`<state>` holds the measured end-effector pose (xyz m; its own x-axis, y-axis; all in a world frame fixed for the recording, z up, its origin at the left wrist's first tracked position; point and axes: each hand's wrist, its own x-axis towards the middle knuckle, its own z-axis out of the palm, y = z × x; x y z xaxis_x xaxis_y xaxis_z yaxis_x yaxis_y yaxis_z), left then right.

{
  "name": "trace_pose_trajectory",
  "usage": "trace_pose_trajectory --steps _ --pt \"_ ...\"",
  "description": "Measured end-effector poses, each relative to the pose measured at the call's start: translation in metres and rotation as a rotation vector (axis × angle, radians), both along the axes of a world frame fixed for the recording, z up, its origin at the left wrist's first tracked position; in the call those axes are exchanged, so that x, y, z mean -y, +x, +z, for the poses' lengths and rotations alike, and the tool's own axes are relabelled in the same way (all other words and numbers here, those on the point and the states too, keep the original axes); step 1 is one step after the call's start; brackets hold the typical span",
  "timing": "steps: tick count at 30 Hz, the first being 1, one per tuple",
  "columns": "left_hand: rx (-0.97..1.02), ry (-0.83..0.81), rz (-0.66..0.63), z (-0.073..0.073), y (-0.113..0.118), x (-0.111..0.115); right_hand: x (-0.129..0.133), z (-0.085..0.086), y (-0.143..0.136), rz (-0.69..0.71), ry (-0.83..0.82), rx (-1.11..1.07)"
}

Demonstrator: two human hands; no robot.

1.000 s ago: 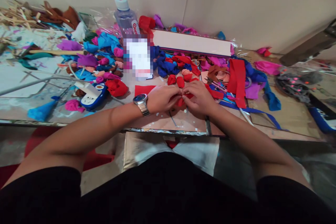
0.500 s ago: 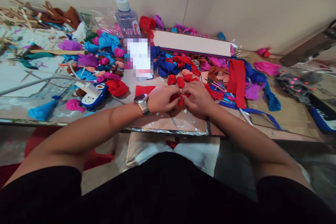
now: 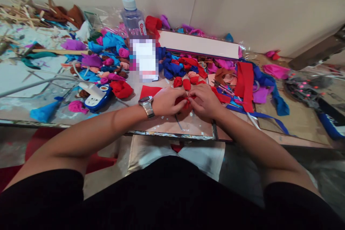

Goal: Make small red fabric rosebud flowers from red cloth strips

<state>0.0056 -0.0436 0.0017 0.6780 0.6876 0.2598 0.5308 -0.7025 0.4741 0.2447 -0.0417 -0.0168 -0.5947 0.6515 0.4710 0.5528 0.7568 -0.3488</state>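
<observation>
Near the front edge of the worktable, my left hand (image 3: 169, 101), with a metal watch (image 3: 147, 105) on its wrist, pinches a small piece of red crepe paper (image 3: 185, 105). My right hand (image 3: 204, 100) grips the same piece from the other side, its fingertips close to those of the left. The fingers hide most of the paper. Just beyond them lie small red rolled pieces (image 3: 186, 84). A flat red sheet (image 3: 150, 92) is beside my left hand, and a folded red strip (image 3: 244, 84) lies to the right of my right hand.
A plastic bottle (image 3: 134, 19) stands at the back beside a blurred phone-like object (image 3: 147, 59). A long pale box (image 3: 198, 45) lies near the wall. The left holds a power strip (image 3: 98, 97), cable and coloured paper flowers; the right has cardboard (image 3: 307, 118) and a blue ribbon (image 3: 275, 116).
The view has shifted slightly, so the tabletop things appear a little further right. Both hands stay together on the red paper, with small finger movements; less red paper shows below the fingertips.
</observation>
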Motion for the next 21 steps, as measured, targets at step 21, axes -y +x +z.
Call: trace_pose_trajectory --steps 21 --pt "-0.029 0.089 -0.028 -0.0093 0.0003 -0.0049 0.0041 0.0041 0.0002 -0.013 -0.047 -0.006"
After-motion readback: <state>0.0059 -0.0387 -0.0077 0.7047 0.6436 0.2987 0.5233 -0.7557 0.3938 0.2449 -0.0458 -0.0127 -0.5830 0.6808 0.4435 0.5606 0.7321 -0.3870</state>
